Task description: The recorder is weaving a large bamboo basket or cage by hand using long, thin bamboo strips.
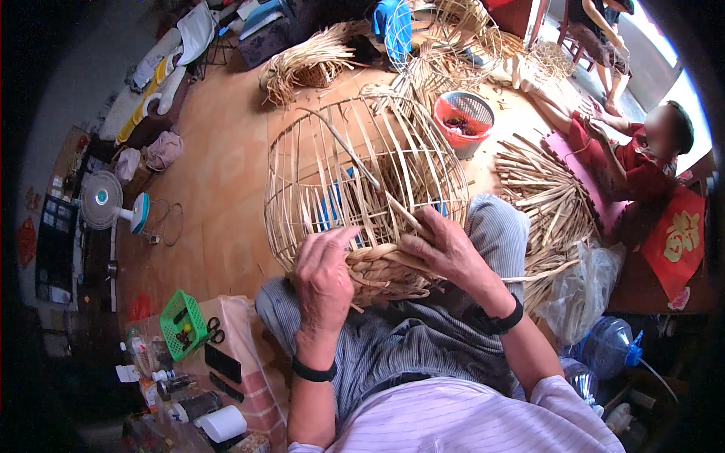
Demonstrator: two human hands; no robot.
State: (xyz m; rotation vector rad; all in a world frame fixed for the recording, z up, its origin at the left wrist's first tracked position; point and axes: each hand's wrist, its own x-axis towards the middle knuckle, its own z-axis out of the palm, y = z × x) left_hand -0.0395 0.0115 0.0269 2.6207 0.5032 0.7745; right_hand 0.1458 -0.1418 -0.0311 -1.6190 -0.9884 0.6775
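Orange floor tiles are strewn with bamboo strips near a red basket. On the lap, a half-woven bamboo basket frame is held: its woven base is clasped by the left hand, while a strip is pinched by the right hand

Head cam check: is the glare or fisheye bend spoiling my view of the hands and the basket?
Head view: hands and basket sit mid-frame, sharp and evenly lit; glare only at the doorway, upper right, washing out that corner; rim is dark and bent, so the fan and floor edges curve.
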